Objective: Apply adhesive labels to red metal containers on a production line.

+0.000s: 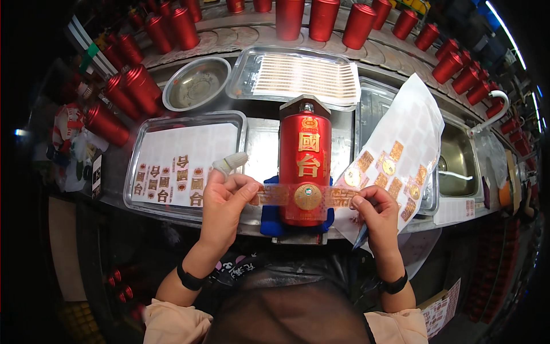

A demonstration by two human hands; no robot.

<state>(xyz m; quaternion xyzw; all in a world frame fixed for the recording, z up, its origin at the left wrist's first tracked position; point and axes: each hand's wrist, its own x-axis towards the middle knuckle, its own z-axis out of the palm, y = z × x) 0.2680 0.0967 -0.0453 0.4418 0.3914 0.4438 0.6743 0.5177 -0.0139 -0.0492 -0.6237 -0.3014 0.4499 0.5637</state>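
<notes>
Left hand (224, 198) and right hand (375, 207) pinch the clear gold-printed label strip's (306, 196) ends — stretched across the tall red bottle (305, 163) between them | upper characters already on — strip not yet pressed down.

I'm seeing a steel workbench (263, 150) carrying two sticker trays (186, 166) (298, 74), a metal bowl (196, 84), a blue pad (272, 221), and red bottles (321, 17) lining its edge

Gold band label (307, 196) across red bottle (305, 166), sticker sheets (172, 166) perhaps both sides
</notes>
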